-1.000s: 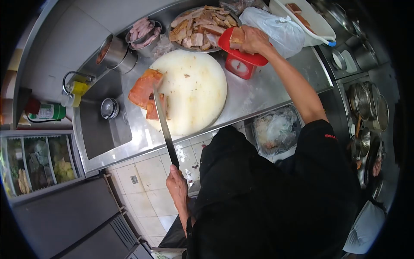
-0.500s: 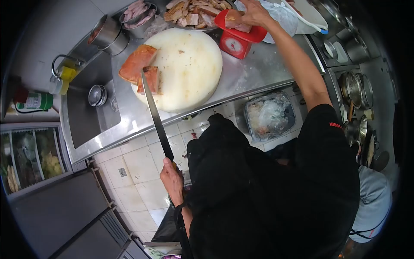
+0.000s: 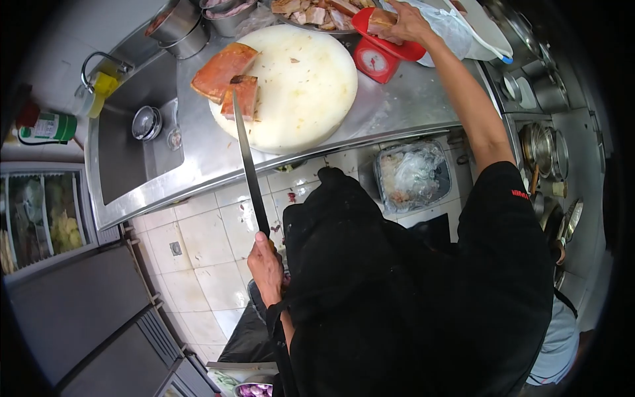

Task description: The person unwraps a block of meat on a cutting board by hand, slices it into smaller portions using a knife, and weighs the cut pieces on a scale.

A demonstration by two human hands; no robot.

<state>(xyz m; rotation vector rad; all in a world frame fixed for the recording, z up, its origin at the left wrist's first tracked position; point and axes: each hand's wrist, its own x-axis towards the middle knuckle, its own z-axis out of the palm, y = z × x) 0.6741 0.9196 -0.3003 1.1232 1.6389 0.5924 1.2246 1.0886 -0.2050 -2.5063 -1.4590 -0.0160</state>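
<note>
The person's left hand (image 3: 266, 270) clamps a long steel knife (image 3: 251, 169); the right hand (image 3: 409, 25), apart, touches browned meat (image 3: 380, 23) on a red scale (image 3: 376, 61), grip unclear. Round white block (image 3: 301, 86), steel counter (image 3: 413, 99), tiled floor (image 3: 215, 231).

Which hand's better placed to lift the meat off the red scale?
Right, I'd say. The right hand is at the meat on the red scale; the left hand is well away from it and holds the knife.
</note>
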